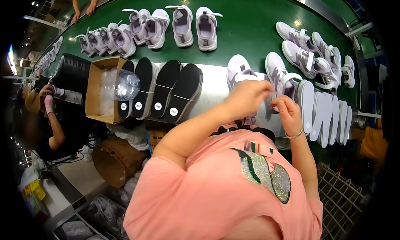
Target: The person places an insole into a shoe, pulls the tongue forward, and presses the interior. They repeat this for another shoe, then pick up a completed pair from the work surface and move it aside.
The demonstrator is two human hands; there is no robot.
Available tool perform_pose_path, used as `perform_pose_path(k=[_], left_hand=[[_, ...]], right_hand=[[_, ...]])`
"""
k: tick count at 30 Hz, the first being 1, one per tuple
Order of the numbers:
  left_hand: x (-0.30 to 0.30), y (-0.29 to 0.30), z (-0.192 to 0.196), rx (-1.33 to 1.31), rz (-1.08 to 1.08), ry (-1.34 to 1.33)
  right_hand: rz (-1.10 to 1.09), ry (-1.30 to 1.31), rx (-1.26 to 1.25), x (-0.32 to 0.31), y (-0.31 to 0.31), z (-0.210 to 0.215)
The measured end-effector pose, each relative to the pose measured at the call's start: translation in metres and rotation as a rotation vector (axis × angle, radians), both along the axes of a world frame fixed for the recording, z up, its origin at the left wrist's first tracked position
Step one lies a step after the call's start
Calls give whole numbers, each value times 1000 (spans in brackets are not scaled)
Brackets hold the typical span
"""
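— Pink shirt (225,181) nearest the lens. Beyond it, silver bench (214,82). Left end?

— Open cardboard box (95,78), clear plastic (127,85) in its mouth. Next, black insoles (143,82) in stacks, thin bands across some. Well apart from both hands.

— Moving right?

— Left shoe (236,65), pale, toe pointing away from the wearer, flat white piece (250,77) lying across it. Left hand (249,99) in front, hiding much of the heel end. Fingers curled inward, narrow. Cannot tell whether they grip anything.

— And the neighbour?

— Right shoe (275,67), just beside its partner, also toe-away, laced, strap (290,77) standing out on its right. Right hand (288,114) near the heel end, thumb and fingers drawn close together. Cannot tell what, if anything, sits between them; too small.

— Advice on the fingerwork?

— My judgement: small fingertip movements, both hands level, no jerking. Left wrist should stay off the pale upper, which probably marks easily. Right side, bracelet (295,134) could catch a lace or strap; best kept low and clear.

— Far right?

— Pale insoles (307,104), a row of stacks close beside the right hand. Likely to slide if the forearm swings outward, so elbow in. More pale shoes (298,52) behind, on the green conveyor (246,27).
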State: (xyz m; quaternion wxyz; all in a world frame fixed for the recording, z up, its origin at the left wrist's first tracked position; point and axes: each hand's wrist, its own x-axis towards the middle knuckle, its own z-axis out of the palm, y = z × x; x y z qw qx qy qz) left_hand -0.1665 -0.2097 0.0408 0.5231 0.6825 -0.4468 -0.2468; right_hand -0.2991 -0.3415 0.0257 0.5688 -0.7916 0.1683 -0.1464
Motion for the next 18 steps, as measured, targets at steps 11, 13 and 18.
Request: perform_pose_path(k=[11,13,18], left_hand=[[120,219,21,998,1496,-958],[108,182,25,472,1297,-1012],[24,11,7,-53,319,-195]], right_hand=[[-165,482,-557,-52,-47,-57],[-72,580,-622,-53,-35,-42],[-172,438,-591,-68,-63,-27]])
